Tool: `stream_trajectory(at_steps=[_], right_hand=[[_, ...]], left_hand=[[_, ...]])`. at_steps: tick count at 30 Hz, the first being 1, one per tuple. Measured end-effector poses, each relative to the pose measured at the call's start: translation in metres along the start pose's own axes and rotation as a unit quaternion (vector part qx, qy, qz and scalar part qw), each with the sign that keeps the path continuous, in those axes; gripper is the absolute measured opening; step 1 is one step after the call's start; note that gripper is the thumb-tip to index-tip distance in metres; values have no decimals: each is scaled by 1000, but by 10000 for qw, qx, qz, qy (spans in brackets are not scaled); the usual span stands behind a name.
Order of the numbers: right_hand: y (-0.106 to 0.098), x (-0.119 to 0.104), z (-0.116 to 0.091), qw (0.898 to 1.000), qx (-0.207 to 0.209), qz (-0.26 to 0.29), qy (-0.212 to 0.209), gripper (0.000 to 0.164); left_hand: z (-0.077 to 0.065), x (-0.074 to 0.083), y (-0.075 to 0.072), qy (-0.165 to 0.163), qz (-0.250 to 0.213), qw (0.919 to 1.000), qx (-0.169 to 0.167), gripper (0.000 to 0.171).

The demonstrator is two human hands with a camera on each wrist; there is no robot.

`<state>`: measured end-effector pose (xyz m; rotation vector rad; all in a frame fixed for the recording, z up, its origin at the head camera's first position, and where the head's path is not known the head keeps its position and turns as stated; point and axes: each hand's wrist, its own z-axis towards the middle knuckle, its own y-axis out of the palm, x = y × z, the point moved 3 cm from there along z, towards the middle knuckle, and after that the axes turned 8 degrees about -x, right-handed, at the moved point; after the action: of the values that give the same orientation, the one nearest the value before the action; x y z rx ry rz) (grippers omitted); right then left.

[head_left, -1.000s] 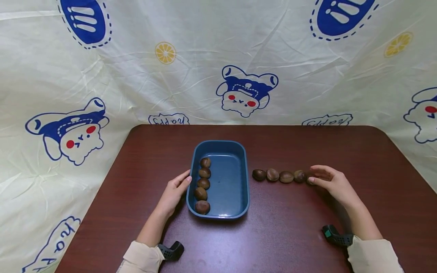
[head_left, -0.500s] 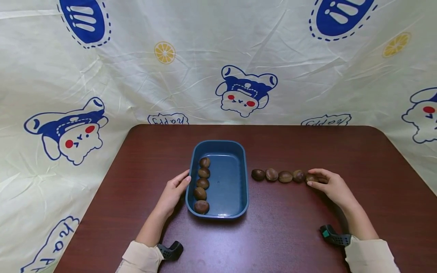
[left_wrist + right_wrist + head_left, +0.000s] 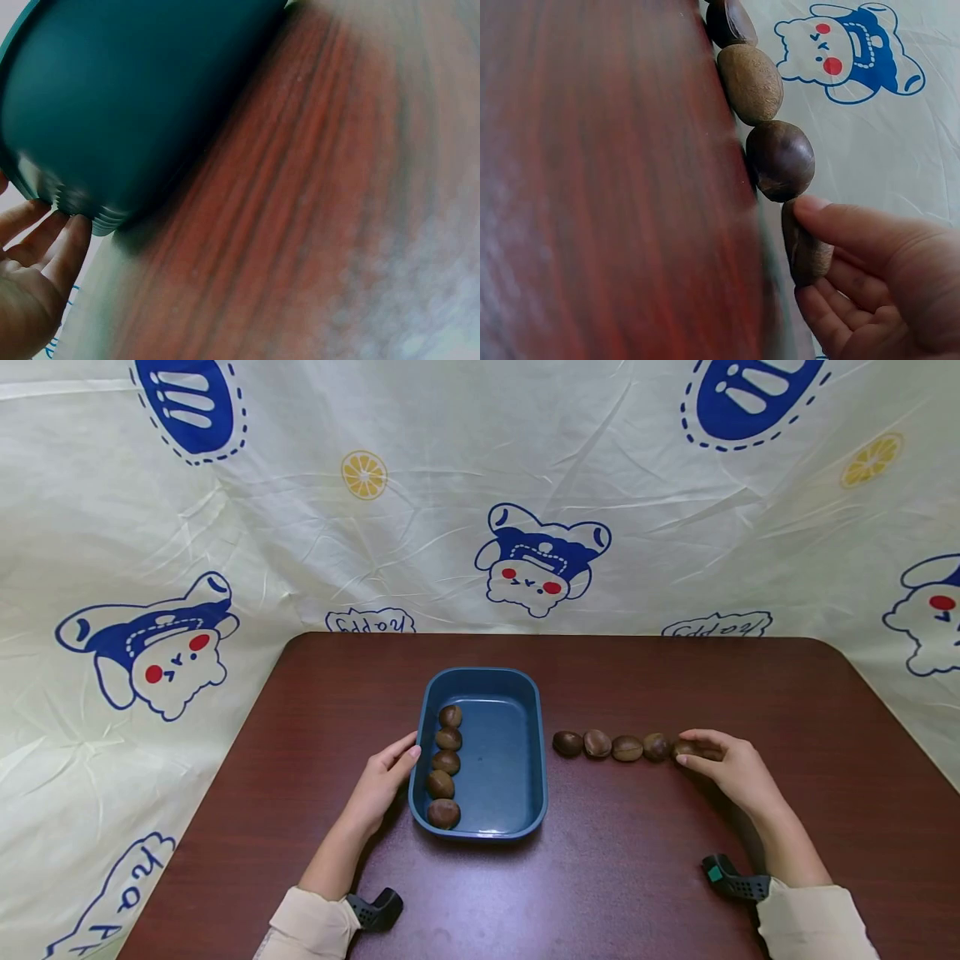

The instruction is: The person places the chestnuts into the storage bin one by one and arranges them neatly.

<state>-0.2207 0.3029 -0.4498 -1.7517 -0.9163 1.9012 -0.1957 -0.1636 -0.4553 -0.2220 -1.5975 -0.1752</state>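
Observation:
My left hand (image 3: 377, 787) rests against the left side of a blue rectangular tray (image 3: 498, 827), thumb tip at the rim. In the left wrist view, nearly straight fingers (image 3: 71, 251) touch the tray's outer wall. Several brown chestnuts (image 3: 445, 814) stand in a column along the tray's inner left side. To the right of the tray, a row of chestnuts (image 3: 597, 743) lies on the table. At its right end my right hand (image 3: 741, 774) pinches the last chestnut (image 3: 808, 251) between thumb and fingers. That chestnut sits close beside its neighbour (image 3: 781, 160).
The dark reddish-brown table (image 3: 600, 868) has rounded far corners. Behind it hangs a pale cloth (image 3: 427, 552) printed with cartoon bears and orange slices. Each wrist bears a black strapped device (image 3: 738, 878) just past a cream sleeve (image 3: 813, 918).
My right hand has moved slightly left, and its thumb and fingers have closed around the end chestnut. The left hand and the tray have stayed in place.

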Motion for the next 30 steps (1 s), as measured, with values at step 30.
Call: stream_trajectory(at_steps=[30], right_hand=[[9, -76, 12, 9972, 256, -88, -694, 37]], left_hand=[[0, -1, 0, 30, -48, 10000, -31, 46]])
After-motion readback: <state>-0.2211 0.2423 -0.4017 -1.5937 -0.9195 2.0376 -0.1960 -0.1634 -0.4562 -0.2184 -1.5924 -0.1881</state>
